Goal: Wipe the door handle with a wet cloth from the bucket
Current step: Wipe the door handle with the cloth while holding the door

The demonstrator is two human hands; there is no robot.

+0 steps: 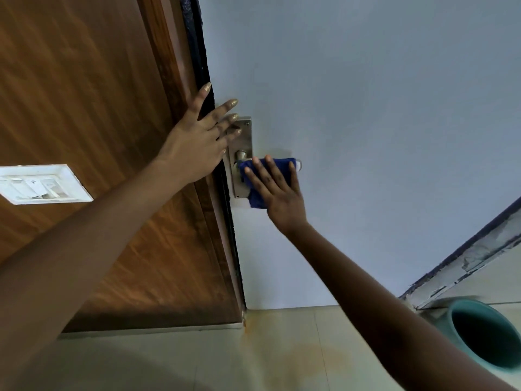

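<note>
1. Nearest the lens: two bare forearms reaching forward and up from the bottom edge; beneath them a pale tiled floor [282, 348] with a faint rust-coloured stain near the foot of the door frame.
2. Round teal plastic bucket [485, 334] stands on the floor at lower right, well apart from the door hardware; its inside reads dark, so whether it holds water I cannot tell.
3. Right hand [277, 190]: fingers extended and slightly spread, palm flat, pressing a dark blue cloth [255, 197] against the lever; it is a flat press, not a closed grip; the cloth drapes over the lever and hangs below it, one corner just beside the plate's lower end.
4. Silver metal lever door handle [299, 165]: mostly covered by cloth and fingers; only its rounded free end shows at the right; its stem meets a tall brushed-steel backplate [244, 136] mounted on the pale grey-blue door [366, 108].
5. Left hand [198, 136]: open, fingers splayed, holding nothing; it rests across the door's edge by the brown wood-grain panel [84, 108], fingertips reaching the top of the backplate; judged to be steadying the door.
6. White switch plate [42, 183] on the wood panel, far left; not involved.
7. Progress, as a judgement: the cloth is out of the bucket and on the lever, so fetching is done and wiping is in hand; whether the cloth is wet cannot be confirmed; the exposed lever tip, the stem and possibly the backplate appear left to cover.
</note>
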